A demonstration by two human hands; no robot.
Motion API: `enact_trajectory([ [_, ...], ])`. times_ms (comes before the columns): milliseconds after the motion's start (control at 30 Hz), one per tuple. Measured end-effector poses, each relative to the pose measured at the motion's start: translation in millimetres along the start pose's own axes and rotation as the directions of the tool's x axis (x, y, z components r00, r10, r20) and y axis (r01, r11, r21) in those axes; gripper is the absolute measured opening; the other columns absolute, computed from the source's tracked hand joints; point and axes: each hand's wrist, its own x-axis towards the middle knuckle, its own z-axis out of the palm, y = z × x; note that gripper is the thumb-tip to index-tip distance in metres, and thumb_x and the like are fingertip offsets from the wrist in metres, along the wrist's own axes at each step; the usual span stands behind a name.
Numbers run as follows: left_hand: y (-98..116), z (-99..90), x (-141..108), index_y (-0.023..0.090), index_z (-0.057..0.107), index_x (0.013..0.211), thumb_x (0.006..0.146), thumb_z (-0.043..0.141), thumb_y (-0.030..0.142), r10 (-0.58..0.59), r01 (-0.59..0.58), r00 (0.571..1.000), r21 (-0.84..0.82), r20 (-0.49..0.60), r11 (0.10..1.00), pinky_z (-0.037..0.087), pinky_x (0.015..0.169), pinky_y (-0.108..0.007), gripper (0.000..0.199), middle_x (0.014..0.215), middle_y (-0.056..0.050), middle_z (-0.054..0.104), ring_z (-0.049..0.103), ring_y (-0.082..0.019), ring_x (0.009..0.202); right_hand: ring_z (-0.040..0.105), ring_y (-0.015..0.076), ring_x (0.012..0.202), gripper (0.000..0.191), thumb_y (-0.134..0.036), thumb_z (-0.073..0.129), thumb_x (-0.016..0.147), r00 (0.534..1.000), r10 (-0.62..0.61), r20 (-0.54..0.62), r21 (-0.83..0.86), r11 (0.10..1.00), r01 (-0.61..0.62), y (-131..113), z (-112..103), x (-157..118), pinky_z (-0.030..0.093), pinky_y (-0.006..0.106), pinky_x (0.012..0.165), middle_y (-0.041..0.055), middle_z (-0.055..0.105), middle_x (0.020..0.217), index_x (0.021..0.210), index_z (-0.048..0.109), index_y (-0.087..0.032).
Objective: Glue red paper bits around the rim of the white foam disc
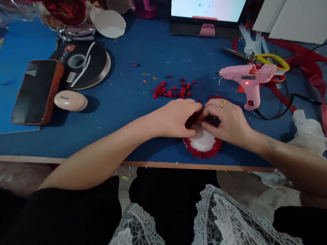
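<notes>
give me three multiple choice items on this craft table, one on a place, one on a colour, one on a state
1. Where does the pink glue gun lie?
A. beyond the right hand
B. on the phone
C. on the person's lap

2. What colour are the small pieces scattered on the blue table?
A. green
B. red
C. white

3. What are both hands doing?
A. resting on the lap
B. lifting the scissors
C. pressing at the red-rimmed white disc

Answers:
1 A, it lies on the table past the right hand.
2 B, they match the disc's red rim.
3 C, the left hand and right hand meet at the top of the disc.
</notes>
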Motion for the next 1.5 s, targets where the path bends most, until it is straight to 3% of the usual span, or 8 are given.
enact_trajectory([
  [567,0.8,0.2,0.9,0.017,0.049,0.076,0.070,0.067,0.022,-0.008,0.008,1.000,0.026,-0.003,1.000,0.034,0.059,-0.024,0.020,0.075,0.001,0.053,0.049,-0.012,0.066,0.064,0.0220,0.083,0.009,-0.019,0.057,0.087,0.989,-0.149,0.018,-0.339,0.929,0.147,-5.3,-4.5,-0.9,0.045,0.031,0.062,0.0057,0.069,0.088,0.081,0.064,-0.018],
  [1000,0.8,-1.2,0.8,0.017,0.049,0.077,0.071,0.065,0.024,-0.011,0.011,1.000,0.025,0.012,1.000,0.035,0.060,-0.024,0.019,0.077,-0.001,0.057,0.052,-0.014,0.068,0.063,0.0212,0.090,0.010,-0.025,0.056,0.090,0.999,-0.015,0.039,-0.218,0.976,0.023,-7.0,-6.8,-3.6,0.047,0.032,0.070,0.0065,0.068,0.097,0.090,0.066,-0.021],
  [1500,1.2,-0.4,1.0,0.018,0.046,0.075,0.070,0.065,0.023,-0.001,0.001,1.000,0.011,0.000,1.000,0.033,0.059,-0.024,0.021,0.075,0.000,0.053,0.049,-0.013,0.066,0.063,0.0214,0.089,0.011,-0.022,0.054,0.089,0.998,-0.049,0.034,-0.247,0.967,0.056,-5.4,-3.9,-3.4,0.045,0.031,0.066,0.0061,0.067,0.094,0.088,0.065,-0.020],
])
